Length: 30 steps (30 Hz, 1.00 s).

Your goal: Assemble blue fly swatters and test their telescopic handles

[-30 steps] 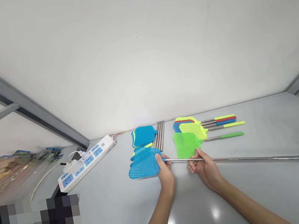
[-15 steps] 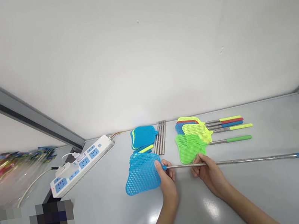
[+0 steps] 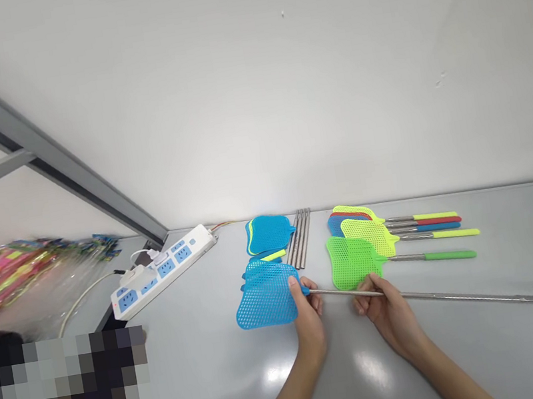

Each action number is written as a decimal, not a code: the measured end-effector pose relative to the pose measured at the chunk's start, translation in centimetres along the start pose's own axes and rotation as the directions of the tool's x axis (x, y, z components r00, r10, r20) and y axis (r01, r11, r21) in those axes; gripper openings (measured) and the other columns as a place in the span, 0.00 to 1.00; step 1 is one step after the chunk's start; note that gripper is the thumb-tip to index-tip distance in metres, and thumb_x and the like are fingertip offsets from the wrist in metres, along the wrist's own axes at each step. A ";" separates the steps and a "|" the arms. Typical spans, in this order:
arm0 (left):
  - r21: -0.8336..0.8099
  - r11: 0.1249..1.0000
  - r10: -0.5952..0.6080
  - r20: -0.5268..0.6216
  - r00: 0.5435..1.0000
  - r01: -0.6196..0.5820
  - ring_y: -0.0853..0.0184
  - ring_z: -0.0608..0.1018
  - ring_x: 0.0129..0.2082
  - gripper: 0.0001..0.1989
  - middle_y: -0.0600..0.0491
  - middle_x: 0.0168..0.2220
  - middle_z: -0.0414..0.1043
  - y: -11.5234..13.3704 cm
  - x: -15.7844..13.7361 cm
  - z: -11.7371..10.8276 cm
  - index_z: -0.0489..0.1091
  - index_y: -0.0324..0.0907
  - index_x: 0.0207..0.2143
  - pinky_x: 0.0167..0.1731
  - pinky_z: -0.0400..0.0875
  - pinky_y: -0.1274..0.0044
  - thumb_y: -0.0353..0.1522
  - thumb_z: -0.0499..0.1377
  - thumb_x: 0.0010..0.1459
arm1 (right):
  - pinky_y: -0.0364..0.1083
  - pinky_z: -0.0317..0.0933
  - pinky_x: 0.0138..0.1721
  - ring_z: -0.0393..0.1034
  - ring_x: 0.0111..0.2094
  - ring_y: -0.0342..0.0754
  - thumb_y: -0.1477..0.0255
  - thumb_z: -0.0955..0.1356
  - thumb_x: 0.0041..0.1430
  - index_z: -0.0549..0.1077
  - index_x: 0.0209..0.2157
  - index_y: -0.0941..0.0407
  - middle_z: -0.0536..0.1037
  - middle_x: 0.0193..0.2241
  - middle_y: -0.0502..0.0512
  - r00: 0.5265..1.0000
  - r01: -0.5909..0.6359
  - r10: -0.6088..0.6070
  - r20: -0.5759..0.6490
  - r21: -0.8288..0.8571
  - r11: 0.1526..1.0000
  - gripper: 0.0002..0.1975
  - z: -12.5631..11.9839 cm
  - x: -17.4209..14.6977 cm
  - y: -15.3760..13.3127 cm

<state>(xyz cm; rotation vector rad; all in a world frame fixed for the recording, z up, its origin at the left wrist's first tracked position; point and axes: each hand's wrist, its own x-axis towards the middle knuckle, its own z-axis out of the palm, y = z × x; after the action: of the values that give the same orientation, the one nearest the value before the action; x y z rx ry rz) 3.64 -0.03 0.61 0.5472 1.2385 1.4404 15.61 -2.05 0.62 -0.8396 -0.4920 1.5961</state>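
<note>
A blue fly swatter (image 3: 268,299) with its metal rod drawn out long lies across both my hands, its blue handle reaching the right edge of the view. My left hand (image 3: 308,317) is closed around the neck, thumb on the edge of the mesh head. Farther along, my right hand (image 3: 386,315) grips the rod between thumb and fingers. Just beyond it rests a green fly swatter (image 3: 352,260), with several yellow, red and blue fly swatters (image 3: 368,237) behind. Loose blue swatter heads (image 3: 269,233), steel rods (image 3: 304,237) and a yellow grip sleeve (image 3: 275,255) lie behind the held head.
A white power strip (image 3: 157,277) with plugs and cords sits at the left. Plastic-wrapped colourful goods (image 3: 10,274) lie beyond a grey metal frame (image 3: 48,160). A pale wall (image 3: 329,82) closes off the back of the grey table (image 3: 212,370).
The view has turned, so most things appear farther right. The held fly swatter's handle end now slants lower and reaches the picture's right edge. Both hands keep their hold.
</note>
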 end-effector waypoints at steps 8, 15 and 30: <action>-0.018 0.997 -0.079 -0.049 0.996 0.078 0.77 0.51 0.12 0.26 0.61 0.10 0.45 0.1 -0.8 0.0 0.55 0.40 0.15 0.14 0.44 0.82 0.53 0.45 0.49 | 0.46 0.49 0.26 0.56 0.20 0.46 0.67 0.56 0.58 0.60 0.12 0.56 0.59 0.13 0.51 0.999 -0.040 0.040 -0.008 0.004 0.999 0.22 0.0 -0.6 0.0; -0.023 0.994 -0.109 -0.064 0.992 0.107 0.77 0.51 0.12 0.27 0.61 0.11 0.45 -0.3 -1.5 0.2 0.55 0.40 0.15 0.14 0.44 0.81 0.54 0.44 0.48 | 0.47 0.50 0.25 0.55 0.19 0.46 0.68 0.55 0.58 0.58 0.10 0.55 0.57 0.12 0.51 0.998 -0.063 0.062 0.024 0.018 0.998 0.23 -0.3 -1.2 0.4; 0.018 0.982 -0.188 0.086 0.978 0.187 0.77 0.52 0.12 0.29 0.60 0.10 0.47 -0.5 -3.4 1.0 0.54 0.40 0.14 0.14 0.46 0.81 0.58 0.42 0.45 | 0.47 0.51 0.28 0.60 0.24 0.48 0.66 0.54 0.59 0.60 0.10 0.55 0.62 0.12 0.53 0.991 -0.017 0.028 0.129 -0.088 0.996 0.25 -0.4 -1.0 1.6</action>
<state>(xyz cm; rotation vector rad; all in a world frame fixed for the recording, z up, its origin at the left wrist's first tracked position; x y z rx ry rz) 5.65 -2.80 1.52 0.4816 1.1950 1.2397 14.83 -3.38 -0.54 -0.8110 -0.6506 1.6674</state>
